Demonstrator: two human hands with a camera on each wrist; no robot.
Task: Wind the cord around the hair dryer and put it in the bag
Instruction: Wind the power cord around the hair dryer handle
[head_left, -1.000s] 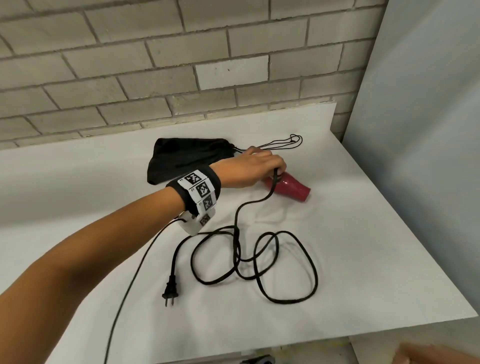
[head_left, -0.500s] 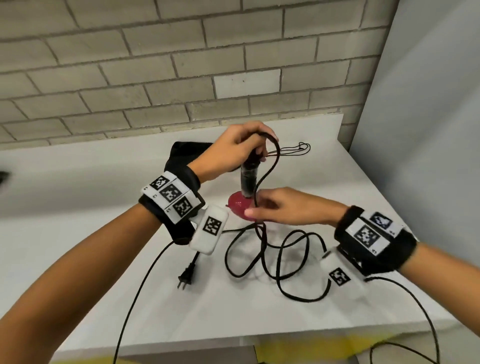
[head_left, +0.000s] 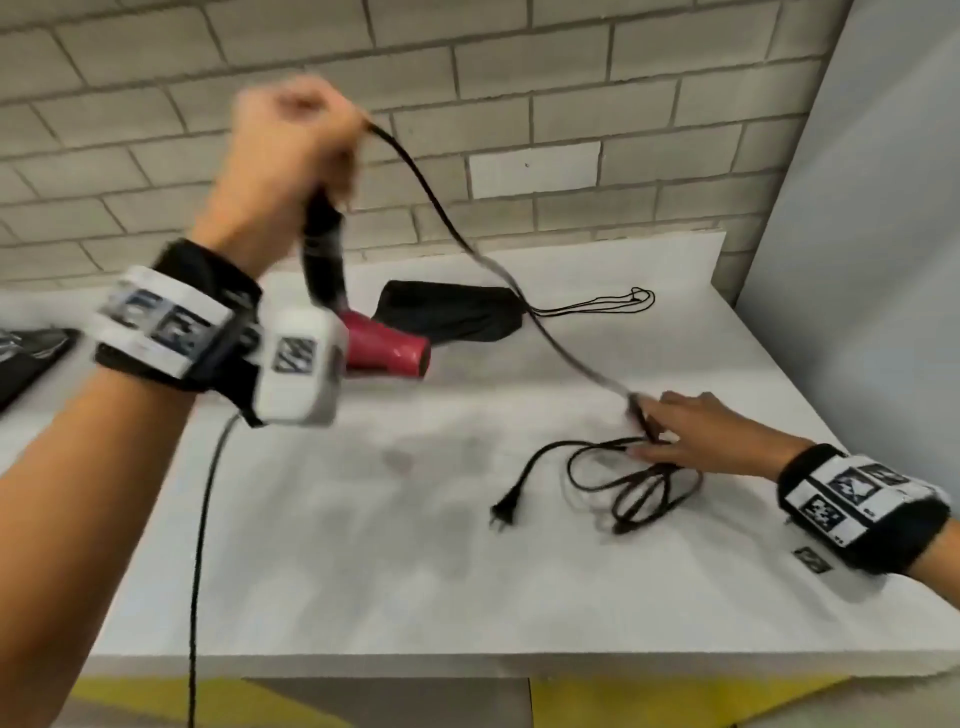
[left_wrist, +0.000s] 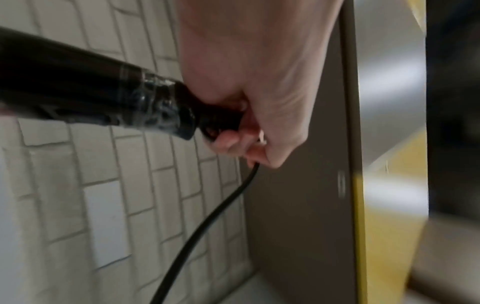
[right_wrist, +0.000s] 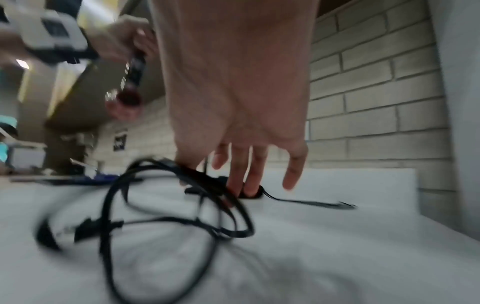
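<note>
My left hand (head_left: 296, 140) grips the end of the hair dryer's black handle (head_left: 324, 260) and holds it high, so the red barrel (head_left: 384, 348) hangs clear of the table. In the left wrist view the fingers (left_wrist: 246, 133) curl round the handle's end (left_wrist: 78, 92), where the cord (left_wrist: 207, 222) comes out. The black cord (head_left: 452, 223) runs down and right to my right hand (head_left: 649, 441), which pinches it above its loops (head_left: 639, 488) on the table. The plug (head_left: 506, 514) lies to their left. The black drawstring bag (head_left: 452, 312) lies flat at the back.
The white table (head_left: 363, 545) ends at a brick wall (head_left: 519, 78) behind and a grey panel (head_left: 857, 234) on the right. The bag's drawstrings (head_left: 613, 301) trail to its right. A dark object (head_left: 26, 358) lies at the far left. My wrist camera's cable (head_left: 200, 545) hangs over the front edge.
My left hand has lifted the dryer up and to the left, off the table. My right hand has left the red barrel and dropped right onto the cord loops.
</note>
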